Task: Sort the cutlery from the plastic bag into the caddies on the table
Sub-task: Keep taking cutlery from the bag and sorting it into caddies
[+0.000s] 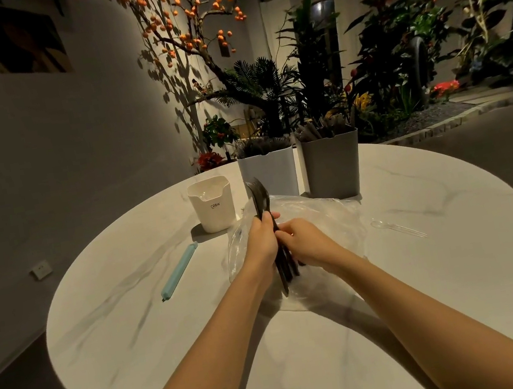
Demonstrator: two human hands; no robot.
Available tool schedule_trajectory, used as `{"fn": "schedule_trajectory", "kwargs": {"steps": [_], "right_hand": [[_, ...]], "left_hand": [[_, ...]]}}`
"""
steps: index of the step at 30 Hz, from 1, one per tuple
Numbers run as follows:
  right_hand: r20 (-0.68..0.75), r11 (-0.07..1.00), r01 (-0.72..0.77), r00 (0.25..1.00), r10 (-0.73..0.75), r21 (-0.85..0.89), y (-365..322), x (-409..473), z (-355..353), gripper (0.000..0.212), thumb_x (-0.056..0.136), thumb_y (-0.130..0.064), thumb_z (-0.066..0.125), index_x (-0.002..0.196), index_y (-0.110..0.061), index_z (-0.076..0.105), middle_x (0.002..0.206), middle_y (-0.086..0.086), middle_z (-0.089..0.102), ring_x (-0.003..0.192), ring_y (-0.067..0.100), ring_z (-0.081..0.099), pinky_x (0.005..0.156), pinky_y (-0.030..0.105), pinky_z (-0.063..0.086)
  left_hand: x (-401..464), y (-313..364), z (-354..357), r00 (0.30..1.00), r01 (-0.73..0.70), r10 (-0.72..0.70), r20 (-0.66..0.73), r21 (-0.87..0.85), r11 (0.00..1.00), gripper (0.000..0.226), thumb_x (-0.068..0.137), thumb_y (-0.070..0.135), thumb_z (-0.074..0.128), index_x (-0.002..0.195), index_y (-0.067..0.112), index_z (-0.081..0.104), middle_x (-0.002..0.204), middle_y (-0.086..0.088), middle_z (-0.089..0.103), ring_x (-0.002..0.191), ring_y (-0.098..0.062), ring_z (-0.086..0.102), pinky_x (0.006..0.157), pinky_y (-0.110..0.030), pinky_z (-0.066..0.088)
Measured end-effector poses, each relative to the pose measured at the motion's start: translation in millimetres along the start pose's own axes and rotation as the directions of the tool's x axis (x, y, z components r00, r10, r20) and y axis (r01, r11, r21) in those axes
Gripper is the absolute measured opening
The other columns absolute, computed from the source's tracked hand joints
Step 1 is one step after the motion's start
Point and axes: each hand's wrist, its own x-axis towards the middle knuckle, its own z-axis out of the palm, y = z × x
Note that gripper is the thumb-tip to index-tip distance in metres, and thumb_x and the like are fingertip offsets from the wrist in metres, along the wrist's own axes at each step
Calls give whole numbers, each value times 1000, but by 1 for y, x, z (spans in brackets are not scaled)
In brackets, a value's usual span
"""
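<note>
Left hand: our left hand (261, 239) was wrapped round a bundle of black plastic cutlery (270, 226), fingers curled tight about the middle of the handles, thumb on the near side.
Right hand: our right hand (304, 240) came in from the right and pinched that same bundle lower down, fingertips closed on the dark handles just beside the left hand.
Bundle: we held it nearly upright; rounded spoon-like heads stood above the left hand, handle ends hung below both hands. We could not tell how many pieces it held.
Bag: the crumpled clear plastic bag (327, 216) lay on the table right under and behind our hands, spreading mostly to the right.
Table: a round white marble-patterned table (133, 319) carried it all.
Caddies: a small cream plastic caddy (213, 207) stood at the far left; a taller white caddy (273, 172) sat just behind the bundle, dark cutlery poking out; a grey caddy (330, 165) stood beside it, also holding dark pieces.
Strays: a clear plastic spoon (398, 228) lay alone to the right of the bag; a light-blue bag clip (179, 271) lay to the left, well apart from our hands.
</note>
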Motion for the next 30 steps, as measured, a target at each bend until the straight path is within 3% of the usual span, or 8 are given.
{"fn": "schedule_trajectory", "kwargs": {"steps": [3, 6, 11, 17, 23, 26, 28, 30], "right_hand": [[40, 996, 65, 997, -62, -64, -2, -1, 1, 31, 103, -11, 37, 116, -3, 64, 104, 17, 67, 95, 29, 64, 88, 37, 53], [-10, 999, 34, 999, -34, -25, -1, 0, -3, 32, 102, -10, 37, 115, -3, 65, 97, 16, 66, 81, 25, 63, 78, 32, 54], [-259, 989, 78, 965, -44, 124, 4, 4, -11, 27, 101, -15, 44, 115, -10, 67, 97, 0, 66, 66, 2, 55, 56, 6, 43], [-308, 953, 176, 947, -95, 248, 0, 10, -10, 8, 95, -22, 58, 96, -19, 65, 89, -5, 63, 81, 5, 59, 68, 15, 49], [-296, 976, 96, 954, -35, 196, 0, 22, -14, 18, 88, -35, 66, 89, -17, 63, 78, -9, 61, 75, 5, 61, 73, 24, 54], [-296, 991, 30, 955, 10, 129, -1, 28, -21, 27, 84, -47, 66, 86, -21, 62, 80, -6, 64, 81, 10, 64, 77, 32, 57], [-313, 999, -6, 950, 18, 40, -4, 33, -28, 29, 83, -53, 65, 84, -23, 63, 80, -7, 65, 80, 10, 64, 75, 33, 57], [-324, 1000, -25, 946, 29, 18, -7, 39, -37, 24, 83, -49, 66, 78, -25, 65, 79, -6, 67, 79, 11, 65, 75, 37, 57]], "left_hand": [[-1, 0, 0, 1000, 2, -2, -5, 1, 1000, 38, 106, 31, 26, 124, 12, 53, 125, -12, 56, 119, -26, 54, 105, -43, 44], [3, -3, -1, 1000, 10, -10, -10, -3, 1000, 38, 106, 33, 28, 129, 11, 48, 126, -14, 56, 117, -28, 55, 102, -44, 47], [3, -3, 2, 999, 12, -10, 38, -50, 999, 31, 106, 33, 28, 120, 12, 45, 90, 0, 54, 76, -11, 56, 61, -20, 49], [4, -4, 8, 999, -20, 19, 33, 39, 999, 34, 105, 31, 32, 128, 11, 47, 78, -5, 48, 60, -10, 45, 45, -14, 41], [8, -4, 5, 994, -92, 75, 79, 236, 967, 36, 106, 23, 31, 140, 15, 37, 115, -13, 59, 61, -9, 46, 47, -15, 39], [9, 2, 9, 991, -120, 102, 82, 262, 958, 37, 105, 24, 32, 140, 14, 38, 118, -11, 59, 71, -14, 54, 55, -16, 46], [11, 10, 13, 991, -122, 104, 81, 257, 959, 33, 105, 22, 33, 136, 13, 41, 110, -10, 60, 80, -19, 58, 65, -20, 49], [17, 17, 17, 988, -120, 92, 127, 235, 965, 25, 104, 17, 33, 127, 12, 44, 86, -5, 53, 65, -13, 46, 56, -20, 41]]}}
